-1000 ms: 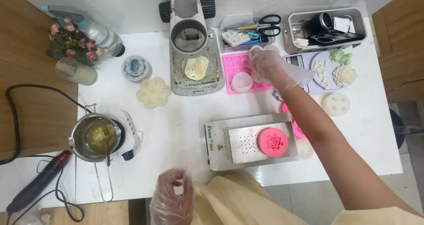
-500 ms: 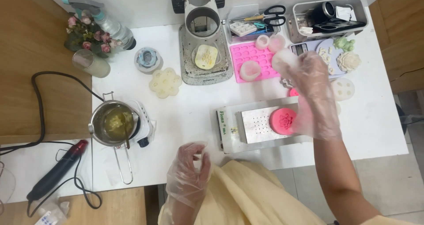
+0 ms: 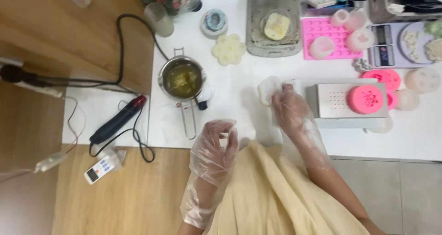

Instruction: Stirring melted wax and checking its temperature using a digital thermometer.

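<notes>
1. Mould (image 3: 268, 90), a small whitish flower-shaped piece that looks like soft silicone, sits in the right hand (image 3: 291, 109) just left of the metal box (image 3: 350, 101) on the white table (image 3: 230, 110).
2. Right hand: gloved in thin clear plastic, its fingertips are closed on the mould's right edge; the pictures do not show whether the mould is lifted clear or rests on the table.
3. Left hand (image 3: 215, 148): also gloved, it hovers at the table's near edge, well left of the metal box, with thumb and forefinger curled together and nothing visible between them.
4. Handling, as a judgement: the mould looks light and bendy, so it should flex rather than break. A loose plastic glove may slide on smooth silicone, so a hold across the rim with thumb above and fingers below looks safer than a pinch on one petal.
5. A pink flower mould (image 3: 365, 99) lies on top of the metal box.
6. A steel pot (image 3: 181, 79) of yellowish melted wax stands farther left of the box, beyond the held mould. It is probably hot and is best kept clear of the gloves.
</notes>
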